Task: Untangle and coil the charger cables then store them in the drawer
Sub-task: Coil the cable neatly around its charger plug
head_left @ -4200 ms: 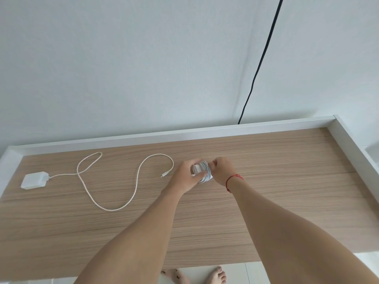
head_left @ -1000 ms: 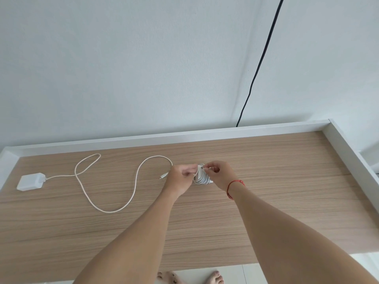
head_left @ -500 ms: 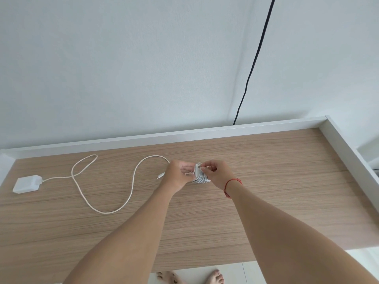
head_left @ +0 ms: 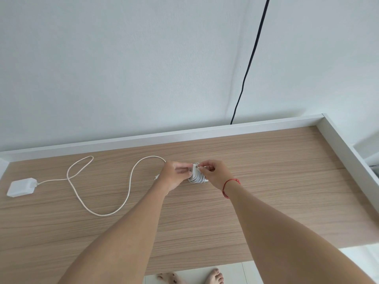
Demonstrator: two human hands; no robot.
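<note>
A small bundle of coiled white cable (head_left: 197, 175) is held just above the wooden desk (head_left: 266, 181), between both hands. My left hand (head_left: 173, 177) grips its left side. My right hand (head_left: 214, 174) pinches the cable end at the top of the bundle; a red string circles that wrist. To the left, a second white cable (head_left: 131, 177) lies loose in a loop and an S-curve, running from a white charger block (head_left: 20, 187) to a plug tip (head_left: 156, 177) beside my left hand. No drawer is in view.
The desk has a raised white rim (head_left: 184, 134) along the back and right side. A black cord (head_left: 249, 60) hangs down the wall behind it. My bare feet (head_left: 190, 276) show on the tiled floor below the front edge.
The hands stay on the coiled bundle, my right fingers shifting at its top as the end is worked. The view has drifted slightly. The loose cable and charger block have not moved.
</note>
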